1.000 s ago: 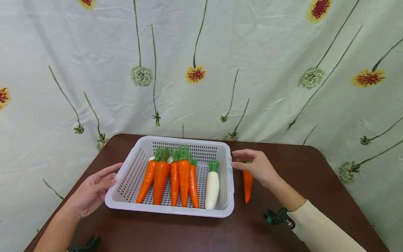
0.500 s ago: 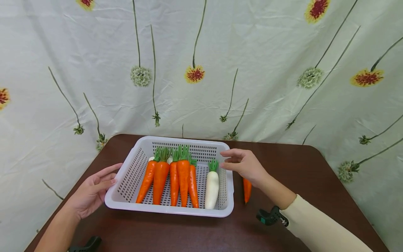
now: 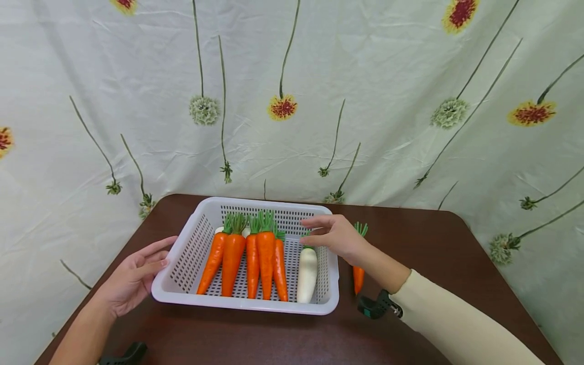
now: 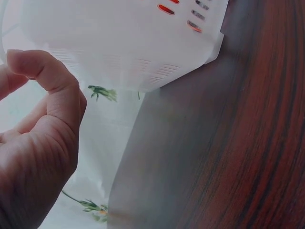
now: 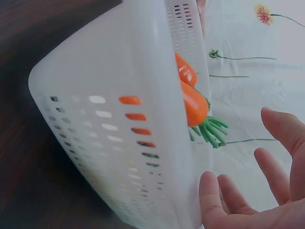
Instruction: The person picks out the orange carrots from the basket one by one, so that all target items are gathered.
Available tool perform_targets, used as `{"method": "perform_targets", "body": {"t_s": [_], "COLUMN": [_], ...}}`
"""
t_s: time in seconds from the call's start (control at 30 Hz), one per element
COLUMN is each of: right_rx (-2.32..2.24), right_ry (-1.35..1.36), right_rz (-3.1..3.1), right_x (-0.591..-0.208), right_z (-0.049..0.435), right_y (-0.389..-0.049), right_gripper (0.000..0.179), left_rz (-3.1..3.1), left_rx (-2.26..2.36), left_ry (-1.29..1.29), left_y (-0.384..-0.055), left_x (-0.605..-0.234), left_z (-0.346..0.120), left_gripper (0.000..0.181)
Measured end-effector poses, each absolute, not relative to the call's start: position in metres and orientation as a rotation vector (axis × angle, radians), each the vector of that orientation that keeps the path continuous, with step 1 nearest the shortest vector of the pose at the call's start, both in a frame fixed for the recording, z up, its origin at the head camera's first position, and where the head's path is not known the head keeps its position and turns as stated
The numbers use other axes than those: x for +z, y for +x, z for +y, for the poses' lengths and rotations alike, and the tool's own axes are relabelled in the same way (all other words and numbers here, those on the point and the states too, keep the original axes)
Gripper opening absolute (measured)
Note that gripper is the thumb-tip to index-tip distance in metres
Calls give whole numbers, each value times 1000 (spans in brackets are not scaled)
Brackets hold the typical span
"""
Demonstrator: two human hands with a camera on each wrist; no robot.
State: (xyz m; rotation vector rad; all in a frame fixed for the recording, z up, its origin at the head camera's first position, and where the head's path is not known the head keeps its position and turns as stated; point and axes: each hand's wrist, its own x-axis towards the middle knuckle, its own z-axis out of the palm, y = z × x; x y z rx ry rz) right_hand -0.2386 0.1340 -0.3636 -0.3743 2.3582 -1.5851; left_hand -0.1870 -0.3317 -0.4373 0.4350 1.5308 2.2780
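My left hand [image 3: 132, 279] is at the left side of a white perforated plastic basket [image 3: 242, 302], its thumb and fingertips right at the rim. Several orange carrots [image 3: 233, 266] with green tops lie side by side in the basket. A white radish [image 3: 307, 276] lies apart from them on the basket's right side. Over the radish's green top hovers my right hand [image 3: 335, 234], thumb and fingers spread with nothing between them. In the right wrist view those fingers [image 5: 236, 198] appear beyond the basket's rim.
Another carrot [image 3: 358, 281] lies on the dark wooden table [image 3: 424, 248] right of the basket, partly hidden by my right forearm. White round ends [image 3: 219, 229] show behind the carrots. A flowered cloth [image 3: 365, 76] hangs behind the table.
My right hand has moved left, from outside the basket's right rim to above the white radish. The loose carrot's green top has come into view. My left hand and the basket have stayed put.
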Motion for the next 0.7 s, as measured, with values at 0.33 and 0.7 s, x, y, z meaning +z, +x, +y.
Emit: {"method": "perform_targets", "body": {"t_s": [0.33, 0.7], "right_rx": [-1550, -1405], "right_ry": [-431, -494], "right_rz": [2294, 2300], "right_x": [-359, -355], "right_z": [111, 86], "right_y": [-246, -257], "right_gripper": [48, 52], "left_rz": [1657, 1630], "left_rx": [2247, 2264], "left_ry": [405, 412], "left_y": [-186, -186], "left_x": [-436, -437], "left_z": [-331, -330], "left_gripper": [51, 51]}}
